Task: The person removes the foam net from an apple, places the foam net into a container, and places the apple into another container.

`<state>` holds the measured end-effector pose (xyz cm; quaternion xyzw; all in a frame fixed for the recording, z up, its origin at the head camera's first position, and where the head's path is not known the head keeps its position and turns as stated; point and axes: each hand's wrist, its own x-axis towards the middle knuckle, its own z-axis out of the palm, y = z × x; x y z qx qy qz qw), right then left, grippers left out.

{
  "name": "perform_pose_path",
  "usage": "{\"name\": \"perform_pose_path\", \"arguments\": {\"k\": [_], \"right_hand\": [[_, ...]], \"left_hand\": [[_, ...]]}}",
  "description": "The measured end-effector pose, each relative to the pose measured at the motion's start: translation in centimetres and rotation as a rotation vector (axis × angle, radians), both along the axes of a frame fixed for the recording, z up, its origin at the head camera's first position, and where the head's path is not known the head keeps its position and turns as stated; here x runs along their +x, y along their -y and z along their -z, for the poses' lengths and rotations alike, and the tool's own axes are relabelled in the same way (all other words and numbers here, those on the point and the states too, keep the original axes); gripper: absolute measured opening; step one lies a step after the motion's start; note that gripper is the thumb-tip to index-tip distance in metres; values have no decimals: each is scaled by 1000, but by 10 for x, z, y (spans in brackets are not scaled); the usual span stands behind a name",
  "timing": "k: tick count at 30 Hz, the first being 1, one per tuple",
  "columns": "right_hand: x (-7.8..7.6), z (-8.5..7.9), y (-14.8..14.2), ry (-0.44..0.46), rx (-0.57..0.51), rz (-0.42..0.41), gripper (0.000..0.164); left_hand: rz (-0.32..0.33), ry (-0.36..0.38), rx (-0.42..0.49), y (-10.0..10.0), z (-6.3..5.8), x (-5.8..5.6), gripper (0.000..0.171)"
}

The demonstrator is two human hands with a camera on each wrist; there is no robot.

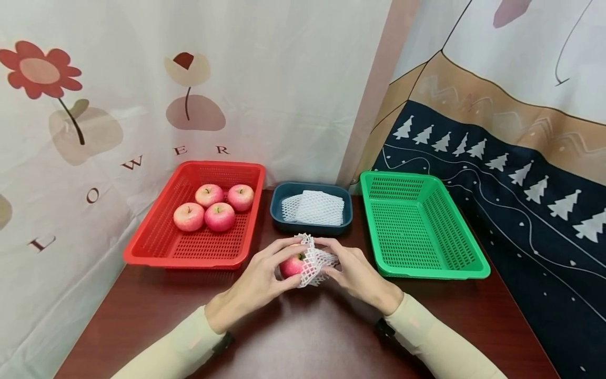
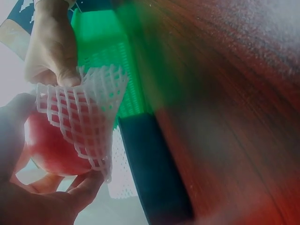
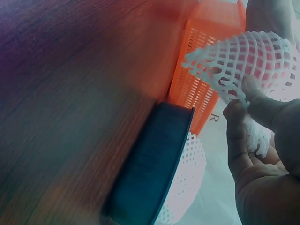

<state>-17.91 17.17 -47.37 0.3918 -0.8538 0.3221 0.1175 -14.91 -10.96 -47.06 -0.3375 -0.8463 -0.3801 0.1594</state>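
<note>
Between the two hands, above the dark wooden table, is a red apple [image 1: 290, 267] partly covered by a white foam net sleeve [image 1: 311, 267]. My left hand [image 1: 263, 270] grips the apple from the left, fingers and thumb curled round it. On the other side my right hand [image 1: 361, 272] pinches the net between thumb and fingers. In the left wrist view the net [image 2: 84, 117] covers one side of the apple [image 2: 51, 143], and the rest is bare. The right wrist view shows the loose end of the net [image 3: 206, 61] bunched beside the right thumb.
At the left stands a red basket [image 1: 189, 261] with several apples [image 1: 220, 217]. A dark blue tray [image 1: 310, 229] holding more white foam nets [image 1: 319, 208] lies just beyond the hands. To the right is a green basket [image 1: 402, 239]. A printed curtain [image 1: 284, 95] hangs behind.
</note>
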Motion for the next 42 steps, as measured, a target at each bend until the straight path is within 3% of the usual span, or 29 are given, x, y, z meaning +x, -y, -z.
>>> {"name": "perform_pose_path", "arguments": {"k": [10, 15, 22, 28, 33, 42], "right_hand": [[0, -4, -1, 0, 39, 7, 59], [3, -5, -1, -8, 74, 46, 53], [5, -5, 3, -143, 75, 25, 65], [3, -3, 1, -242, 15, -22, 50], [1, -2, 0, -252, 1, -24, 40], [2, -5, 2, -213, 14, 57, 32]], "left_hand": [[-28, -55, 28, 1, 0, -2, 62], [-52, -48, 19, 3, 1, -1, 61], [-42, -54, 17, 2, 3, -1, 58], [-40, -66, 19, 2, 4, -2, 56], [-52, -41, -1, 2, 6, -2, 56], [-76, 4, 9, 1, 1, -3, 60]]}}
